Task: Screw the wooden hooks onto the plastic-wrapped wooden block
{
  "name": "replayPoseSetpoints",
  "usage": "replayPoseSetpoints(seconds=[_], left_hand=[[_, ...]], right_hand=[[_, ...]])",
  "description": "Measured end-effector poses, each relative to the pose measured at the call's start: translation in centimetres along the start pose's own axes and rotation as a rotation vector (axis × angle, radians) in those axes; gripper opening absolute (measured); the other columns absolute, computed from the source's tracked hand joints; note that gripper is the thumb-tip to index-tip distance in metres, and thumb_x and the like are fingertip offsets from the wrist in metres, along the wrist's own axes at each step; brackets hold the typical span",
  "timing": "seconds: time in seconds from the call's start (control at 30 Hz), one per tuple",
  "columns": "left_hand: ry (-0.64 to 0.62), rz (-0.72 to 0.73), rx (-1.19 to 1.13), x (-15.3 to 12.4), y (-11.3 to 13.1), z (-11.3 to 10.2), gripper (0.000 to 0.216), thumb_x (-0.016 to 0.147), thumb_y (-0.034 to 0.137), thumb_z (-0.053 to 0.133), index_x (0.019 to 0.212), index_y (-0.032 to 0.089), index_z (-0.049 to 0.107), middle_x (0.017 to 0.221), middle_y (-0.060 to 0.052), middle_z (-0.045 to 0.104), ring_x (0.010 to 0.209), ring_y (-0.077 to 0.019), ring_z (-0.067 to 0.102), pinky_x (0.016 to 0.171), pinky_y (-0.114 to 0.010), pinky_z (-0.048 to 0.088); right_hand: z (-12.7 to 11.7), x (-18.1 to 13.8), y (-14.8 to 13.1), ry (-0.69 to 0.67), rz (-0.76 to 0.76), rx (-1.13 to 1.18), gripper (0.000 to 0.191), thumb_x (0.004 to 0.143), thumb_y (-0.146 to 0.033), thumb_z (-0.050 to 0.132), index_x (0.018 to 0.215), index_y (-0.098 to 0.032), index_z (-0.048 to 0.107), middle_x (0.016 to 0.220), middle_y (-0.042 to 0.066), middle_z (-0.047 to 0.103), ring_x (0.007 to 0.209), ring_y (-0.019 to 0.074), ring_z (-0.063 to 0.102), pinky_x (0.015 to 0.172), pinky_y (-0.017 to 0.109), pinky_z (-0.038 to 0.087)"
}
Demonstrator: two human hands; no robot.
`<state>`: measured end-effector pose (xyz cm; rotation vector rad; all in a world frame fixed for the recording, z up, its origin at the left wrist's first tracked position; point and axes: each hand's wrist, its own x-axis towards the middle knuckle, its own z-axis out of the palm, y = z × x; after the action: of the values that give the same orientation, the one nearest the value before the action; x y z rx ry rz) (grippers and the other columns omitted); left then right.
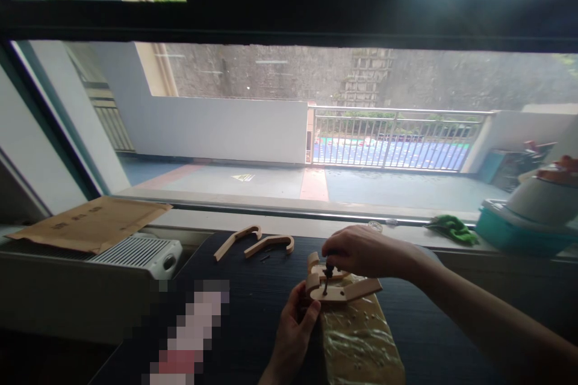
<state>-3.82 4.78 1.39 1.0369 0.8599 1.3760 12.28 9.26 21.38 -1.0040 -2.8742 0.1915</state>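
- Left hand (293, 328): fingers wrapped around the near-left end of the wood piece (336, 292), holding it over a bag (361, 337) on the counter (253, 313).
- Right hand (361, 251): fingers pinched on a small driver (326, 274), its tip standing on the wood piece just below them.
- 2 curved pieces (271, 243) lie beyond the fingers, to the left.

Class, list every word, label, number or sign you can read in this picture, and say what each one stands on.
Nothing here can be read.
Cardboard envelope: dark printed marks, too blurred to read.
Yellow floor marking: too small to read.
Wooden assembly: no lettering shows.
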Motion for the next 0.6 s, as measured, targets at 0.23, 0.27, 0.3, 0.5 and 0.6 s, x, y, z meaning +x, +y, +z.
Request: replayPoseSetpoints(seconds=[0.23,0.27,0.3,0.5,0.6], left_hand=[[-0.006,0.02,-0.036,0.14,-0.21,-0.09,0.035,0.077,0.031,0.063,0.11,0.019,0.057,0.105,-0.007,0.067,0.096,-0.0202,0.062,0.083,-0.027,0.048],[0.0,0.018,-0.036,0.15,-0.18,-0.06,0.035,0.077,0.031,0.064,0.109,0.019,0.058,0.104,-0.007,0.067,0.096,-0.0202,0.062,0.083,-0.027,0.049],[0.007,0.015,-0.034,0.14,-0.13,-0.03,0.035,0.076,0.031,0.065,0.108,0.019,0.058,0.103,-0.007,0.068,0.095,-0.0204,0.062,0.083,-0.027,0.049],[0.013,0.017,0.005,0.1,0.24,0.14,0.037,0.073,0.033,0.067,0.106,0.018,0.06,0.103,-0.007,0.068,0.095,-0.0224,0.062,0.083,-0.029,0.049],[0.017,0.009,0.019,0.07,0.3,0.17,0.037,0.072,0.034,0.068,0.105,0.019,0.061,0.101,-0.007,0.069,0.093,-0.0223,0.063,0.081,-0.029,0.05]], right_hand=[[0.43,-0.03,0.31,0.01,0.0,0.026,0.025,0.087,-0.026,0.041,0.081,-0.017,0.064,0.072,0.001,0.064,0.06,0.0086,0.048,0.056,0.023,0.03],[0.4,-0.05,0.29,0.008,-0.001,0.025,0.025,0.087,-0.026,0.041,0.08,-0.017,0.064,0.071,0.001,0.063,0.06,0.0085,0.048,0.056,0.023,0.03],[0.35,-0.08,0.26,0.003,-0.001,0.023,0.025,0.087,-0.026,0.041,0.079,-0.017,0.064,0.07,0.001,0.063,0.059,0.0084,0.047,0.055,0.023,0.029],[0.2,-0.05,0.09,-0.012,0.0,0.038,0.026,0.087,-0.027,0.042,0.078,-0.015,0.064,0.065,0.0,0.06,0.053,0.0072,0.043,0.053,0.022,0.029],[0.45,0.34,0.11,-0.001,0.026,0.048,0.026,0.086,-0.029,0.044,0.081,-0.015,0.065,0.065,0.0,0.061,0.052,0.0072,0.044,0.052,0.022,0.03]])
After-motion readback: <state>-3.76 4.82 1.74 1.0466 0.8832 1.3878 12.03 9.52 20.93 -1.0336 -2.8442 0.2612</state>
